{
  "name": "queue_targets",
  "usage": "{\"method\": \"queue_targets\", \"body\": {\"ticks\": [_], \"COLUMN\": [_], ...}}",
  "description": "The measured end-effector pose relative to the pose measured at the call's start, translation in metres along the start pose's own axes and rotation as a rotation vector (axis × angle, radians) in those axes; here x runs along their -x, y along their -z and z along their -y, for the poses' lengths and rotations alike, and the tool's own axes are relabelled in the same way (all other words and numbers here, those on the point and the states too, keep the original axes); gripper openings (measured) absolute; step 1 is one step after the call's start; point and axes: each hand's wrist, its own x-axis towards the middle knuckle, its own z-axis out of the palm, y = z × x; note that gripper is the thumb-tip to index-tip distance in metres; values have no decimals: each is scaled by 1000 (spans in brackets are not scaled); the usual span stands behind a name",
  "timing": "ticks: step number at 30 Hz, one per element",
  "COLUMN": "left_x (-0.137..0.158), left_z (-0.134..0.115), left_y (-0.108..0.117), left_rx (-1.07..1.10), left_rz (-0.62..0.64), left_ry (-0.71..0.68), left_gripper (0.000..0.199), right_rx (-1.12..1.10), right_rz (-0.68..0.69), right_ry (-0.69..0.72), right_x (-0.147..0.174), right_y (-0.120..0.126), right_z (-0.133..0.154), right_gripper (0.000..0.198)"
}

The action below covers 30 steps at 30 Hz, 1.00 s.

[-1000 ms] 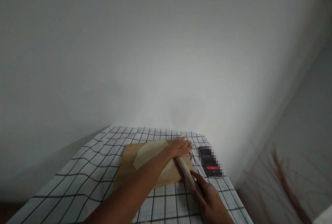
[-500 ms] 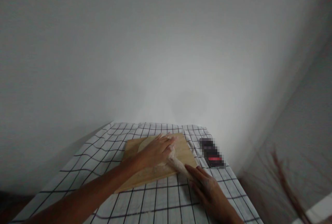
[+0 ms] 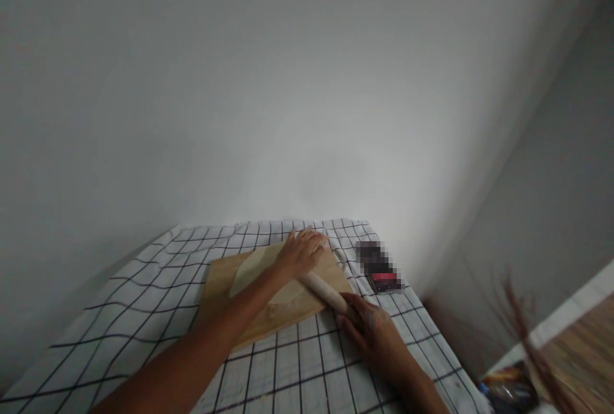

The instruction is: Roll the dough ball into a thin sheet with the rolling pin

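Note:
A pale rolling pin (image 3: 326, 291) lies slantwise over the right part of a wooden board (image 3: 218, 279), its near end past the board's edge. My right hand (image 3: 377, 334) is closed around that near end. The far end runs under my left hand (image 3: 303, 253), which rests over it with fingers stretched out and slightly bent. Whether the left palm presses on the pin is hidden. A thin, flat sheet of dough (image 3: 249, 273) spreads over the board, partly covered by my left forearm.
A checked cloth (image 3: 297, 369) covers the table. A dark, pixelated object with a red patch (image 3: 384, 278) lies right of the board. Beyond the table stand a pale wall and, at lower right, blurred reddish twigs (image 3: 522, 324) and a colourful packet-like item (image 3: 511, 385).
My left hand has lifted slightly and its fingers are more bent. The rolling pin shows more clearly, with less dough around it. The whole view has shifted, moving the board left.

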Motion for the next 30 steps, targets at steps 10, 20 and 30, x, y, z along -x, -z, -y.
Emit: {"method": "queue_targets", "body": {"ticks": [10,20,30], "left_x": [-64,-17,102], "left_z": [-8,21,22], "left_y": [-19,-21,33], "left_rx": [22,-57,-203], "left_rz": [39,73,-21], "left_ry": [-80,-138,-219], "left_gripper": [46,35,50], "right_rx": [17,43,11], "right_rz": [-48,-32,35], "right_ry": [-4,89,104], "right_x": [-2,-1,3], "right_y": [0,0,3], "right_z": [2,0,9], "right_gripper": [36,46,33]}}
